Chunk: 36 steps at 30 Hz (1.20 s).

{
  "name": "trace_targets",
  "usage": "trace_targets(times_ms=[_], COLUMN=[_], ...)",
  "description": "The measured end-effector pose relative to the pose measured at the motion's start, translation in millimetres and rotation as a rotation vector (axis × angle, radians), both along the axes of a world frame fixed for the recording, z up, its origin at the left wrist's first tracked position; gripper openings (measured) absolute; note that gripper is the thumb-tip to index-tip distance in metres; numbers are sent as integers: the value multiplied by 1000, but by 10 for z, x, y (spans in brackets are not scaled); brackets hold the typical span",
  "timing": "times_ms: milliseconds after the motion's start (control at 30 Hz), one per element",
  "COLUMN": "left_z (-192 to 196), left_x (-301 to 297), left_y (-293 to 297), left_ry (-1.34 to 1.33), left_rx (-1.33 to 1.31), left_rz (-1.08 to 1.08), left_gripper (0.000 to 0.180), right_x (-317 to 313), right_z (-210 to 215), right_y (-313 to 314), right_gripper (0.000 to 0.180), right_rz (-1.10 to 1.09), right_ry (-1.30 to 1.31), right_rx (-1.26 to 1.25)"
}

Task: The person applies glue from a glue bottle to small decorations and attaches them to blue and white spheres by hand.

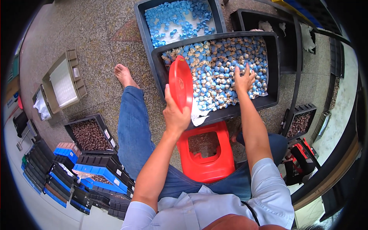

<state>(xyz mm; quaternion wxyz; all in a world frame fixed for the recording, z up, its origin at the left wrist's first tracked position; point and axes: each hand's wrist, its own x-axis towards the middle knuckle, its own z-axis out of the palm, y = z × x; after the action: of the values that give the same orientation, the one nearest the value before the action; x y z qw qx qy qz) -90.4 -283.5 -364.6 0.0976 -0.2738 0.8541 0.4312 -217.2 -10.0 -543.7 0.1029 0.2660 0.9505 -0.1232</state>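
My left hand (176, 115) is closed on the rim of a red plastic dish (181, 82), round and shallow, tipped up on its side at the left end of a dark grey crate (273, 92). Small rounded blue-and-cream pieces (214, 82) fill the crate in a thick layer. Over to the right, my right hand (244, 79) rests on these pieces with its fingers spread. Its fingertips touch the heap, and I see nothing gripped in them. White lining (199, 115) shows at the crate's near left corner.
Behind stands another crate (143, 36) with blue pieces (168, 19) on white lining. A red stool (207, 172) is between my legs. Brown pieces fill a crate (90, 134) at left, near stacked trays (99, 172). A black tray (287, 42) lies at the far right.
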Motion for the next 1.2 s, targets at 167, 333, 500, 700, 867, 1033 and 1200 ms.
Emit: trace_targets(times_ms=[167,333,500,700,867,1033,1200], left_z=[-129,-288,-477,-388,-414,-502,-432], left_x=[80,104,230,333,546,460,384], left_y=[-168,-150,-77,-140,322,365,262], left_ry=[71,-92,31,44,4,-56,-72], left_rx=[106,179,223,212,181,210,228], left_rz=[114,227,259,379,535,578,557], left_gripper=[86,77,75,70,67,66,66], right_x=[198,380,710,831,-779,-1185,-759], right_z=[-34,-32,113,845,101,-147,-85], right_y=[-411,-912,-1428,-1719,-349,-67,-661], right_gripper=[71,59,50,66,70,87,77], right_rz=[56,-4,82,382,357,395,262], right_ry=[278,348,264,96,335,219,83], right_rx=[-189,-390,-672,-639,41,56,-56])
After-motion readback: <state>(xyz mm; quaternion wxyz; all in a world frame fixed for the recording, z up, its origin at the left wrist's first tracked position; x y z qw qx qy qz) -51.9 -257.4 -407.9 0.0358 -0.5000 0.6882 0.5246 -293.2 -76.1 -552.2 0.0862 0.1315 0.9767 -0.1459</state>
